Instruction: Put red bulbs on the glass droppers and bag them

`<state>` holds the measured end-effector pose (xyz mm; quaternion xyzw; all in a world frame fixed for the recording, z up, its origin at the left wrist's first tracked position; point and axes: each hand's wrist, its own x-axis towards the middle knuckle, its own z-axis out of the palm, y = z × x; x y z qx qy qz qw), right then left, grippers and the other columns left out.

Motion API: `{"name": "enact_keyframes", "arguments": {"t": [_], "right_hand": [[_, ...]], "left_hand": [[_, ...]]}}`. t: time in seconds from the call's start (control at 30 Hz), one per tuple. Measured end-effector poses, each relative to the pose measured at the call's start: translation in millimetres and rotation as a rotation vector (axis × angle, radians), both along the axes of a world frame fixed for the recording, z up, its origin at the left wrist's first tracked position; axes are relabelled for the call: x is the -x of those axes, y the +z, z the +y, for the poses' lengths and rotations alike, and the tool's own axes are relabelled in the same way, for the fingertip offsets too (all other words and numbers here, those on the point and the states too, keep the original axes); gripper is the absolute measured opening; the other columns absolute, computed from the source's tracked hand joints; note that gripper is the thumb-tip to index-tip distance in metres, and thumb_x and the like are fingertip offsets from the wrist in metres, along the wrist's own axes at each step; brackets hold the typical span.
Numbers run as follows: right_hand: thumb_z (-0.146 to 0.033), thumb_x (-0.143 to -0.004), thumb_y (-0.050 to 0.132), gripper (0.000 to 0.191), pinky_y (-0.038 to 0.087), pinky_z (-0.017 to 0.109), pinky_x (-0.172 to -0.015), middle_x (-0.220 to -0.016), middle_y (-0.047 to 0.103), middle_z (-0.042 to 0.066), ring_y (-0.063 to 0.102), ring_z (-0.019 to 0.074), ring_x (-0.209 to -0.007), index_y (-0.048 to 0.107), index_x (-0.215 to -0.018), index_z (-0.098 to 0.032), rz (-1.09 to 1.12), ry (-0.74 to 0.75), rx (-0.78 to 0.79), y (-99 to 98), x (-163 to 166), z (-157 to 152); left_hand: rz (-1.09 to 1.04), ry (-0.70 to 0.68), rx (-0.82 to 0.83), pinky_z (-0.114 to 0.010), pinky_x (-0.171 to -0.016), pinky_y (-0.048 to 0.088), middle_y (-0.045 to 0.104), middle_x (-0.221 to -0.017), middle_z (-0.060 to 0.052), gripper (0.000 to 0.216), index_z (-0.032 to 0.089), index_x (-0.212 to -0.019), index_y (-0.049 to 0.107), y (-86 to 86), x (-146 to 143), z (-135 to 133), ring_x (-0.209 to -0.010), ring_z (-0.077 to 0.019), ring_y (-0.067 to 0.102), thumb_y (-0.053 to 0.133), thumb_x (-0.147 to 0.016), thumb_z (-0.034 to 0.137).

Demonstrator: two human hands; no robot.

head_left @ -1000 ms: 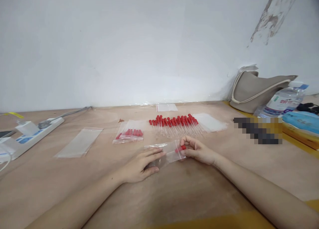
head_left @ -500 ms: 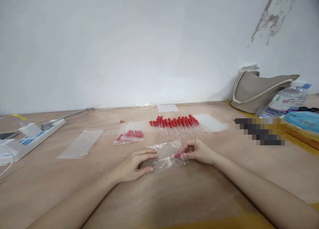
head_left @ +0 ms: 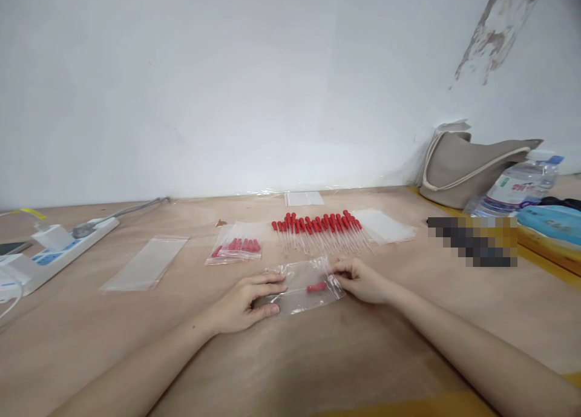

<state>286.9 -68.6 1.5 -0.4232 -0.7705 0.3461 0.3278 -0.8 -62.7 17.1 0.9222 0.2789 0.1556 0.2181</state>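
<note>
A clear zip bag [head_left: 297, 278] lies flat on the table between my hands, with one red-bulbed dropper [head_left: 316, 287] inside, its bulb toward the right end. My left hand [head_left: 247, 302] rests over the bag's left end, fingers stretched and thumb apart. At the right end, my right hand [head_left: 358, 279] is closed in a pinch at the bag's mouth, partly hiding its edge. Behind the bag lies a pile of red-bulbed droppers [head_left: 320, 226] with thin clear stems. Filled bags of droppers [head_left: 233, 250] are stacked to the left of the pile.
Flat zip bags [head_left: 145, 264] lie at the left, more bags [head_left: 384, 226] to the right of the pile, another [head_left: 303, 198] near the wall. A power strip [head_left: 75, 247] stands far left. A grey bag [head_left: 472, 163], a water bottle [head_left: 517, 187] and a blue case [head_left: 551, 223] sit at right.
The dropper has slid left, deeper into the bag. My right hand has let go of its red bulb and now pinches at the bag's mouth. My left hand has stayed put.
</note>
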Motion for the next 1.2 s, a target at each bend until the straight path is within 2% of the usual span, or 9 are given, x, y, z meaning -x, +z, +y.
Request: {"name": "enact_keyframes", "arguments": {"t": [0.1, 0.17, 0.27, 0.33, 0.6, 0.8, 0.9, 1.03, 1.2], "right_hand": [[-0.030, -0.073, 0.053, 0.016, 0.037, 0.023, -0.052, -0.063, 0.058, 0.001, 0.049, 0.0121, -0.057, 0.062, -0.075, -0.017, -0.050, -0.204, 0.014, 4.1, -10, 17], [-0.027, -0.070, 0.054, 0.012, 0.037, 0.023, -0.053, -0.062, 0.058, 0.001, 0.050, 0.0122, -0.056, 0.060, -0.071, -0.016, -0.131, -0.333, -0.074, 10.6, -11, 34], [-0.022, -0.070, 0.053, 0.008, 0.039, 0.023, -0.060, -0.068, 0.061, 0.003, 0.053, 0.0132, -0.063, 0.058, -0.070, -0.016, -0.290, -0.466, -0.198, 23.7, 2, 62], [-0.020, -0.069, 0.053, 0.008, 0.039, 0.024, -0.063, -0.073, 0.062, 0.006, 0.055, 0.0155, -0.070, 0.058, -0.074, -0.015, -0.374, -0.574, -0.175, 30.1, 16, 80], [-0.008, -0.058, 0.058, 0.007, 0.037, 0.026, -0.050, -0.065, 0.060, 0.012, 0.056, 0.0219, -0.064, 0.055, -0.060, -0.014, -0.402, -0.686, 0.006, 30.4, 45, 113], [-0.010, -0.058, 0.056, 0.006, 0.036, 0.026, -0.049, -0.059, 0.058, 0.008, 0.055, 0.0189, -0.058, 0.053, -0.056, -0.015, -0.310, -0.692, 0.056, 45.2, 37, 111], [-0.015, -0.067, 0.048, 0.011, 0.038, 0.024, -0.050, -0.060, 0.058, 0.004, 0.055, 0.0150, -0.056, 0.057, -0.072, -0.014, -0.216, -0.663, 0.039, 48.0, 25, 100], [-0.019, -0.070, 0.044, 0.045, 0.039, 0.023, -0.046, -0.049, 0.051, -0.004, 0.051, 0.0117, -0.045, 0.041, -0.114, -0.013, 0.194, -0.580, 0.036, 35.5, 1, 71], [-0.024, -0.066, 0.051, 0.043, 0.038, 0.023, -0.041, -0.047, 0.044, -0.008, 0.048, 0.0111, -0.041, 0.041, -0.107, -0.017, 0.432, -0.611, 0.076, 16.5, -17, 34]], "left_hand": [[-0.015, 0.003, -0.001, -0.039, -0.098, 0.033, 0.046, -0.127, -0.004, 0.038, 0.027, -0.118, 0.050, -0.7, 1, 0, -0.117, -0.0206, 0.042, 0.050, -0.081, 0.034], [-0.020, -0.002, 0.002, -0.040, -0.099, 0.032, 0.047, -0.127, -0.005, 0.036, 0.027, -0.117, 0.051, -0.9, 1, 0, -0.117, -0.0209, 0.042, 0.051, -0.081, 0.034], [-0.028, -0.011, 0.008, -0.040, -0.100, 0.031, 0.047, -0.126, -0.005, 0.035, 0.026, -0.116, 0.052, -0.4, 0, 1, -0.117, -0.0210, 0.041, 0.050, -0.082, 0.034], [-0.027, -0.014, 0.010, -0.040, -0.101, 0.030, 0.047, -0.126, -0.004, 0.034, 0.026, -0.115, 0.052, 0.1, 0, 1, -0.118, -0.0203, 0.040, 0.048, -0.083, 0.033], [-0.028, -0.017, -0.014, -0.040, -0.101, 0.029, 0.047, -0.126, -0.005, 0.033, 0.025, -0.115, 0.052, -1.5, -1, 0, -0.119, -0.0197, 0.040, 0.047, -0.083, 0.031], [-0.037, -0.009, -0.012, -0.040, -0.101, 0.029, 0.047, -0.125, -0.006, 0.034, 0.025, -0.115, 0.053, -3.0, -1, 0, -0.118, -0.0200, 0.041, 0.048, -0.083, 0.032], [-0.066, -0.018, -0.003, -0.041, -0.101, 0.029, 0.048, -0.125, -0.006, 0.033, 0.025, -0.115, 0.053, -3.5, -1, 0, -0.117, -0.0203, 0.042, 0.048, -0.083, 0.032], [-0.067, -0.016, -0.004, -0.040, -0.101, 0.029, 0.048, -0.125, -0.006, 0.034, 0.025, -0.115, 0.053, -3.4, -1, 0, -0.117, -0.0200, 0.042, 0.049, -0.082, 0.032], [-0.051, -0.015, 0.004, -0.039, -0.102, 0.028, 0.048, -0.125, -0.005, 0.034, 0.025, -0.115, 0.053, -1.8, -1, 0, -0.117, -0.0196, 0.042, 0.049, -0.083, 0.032]]}}
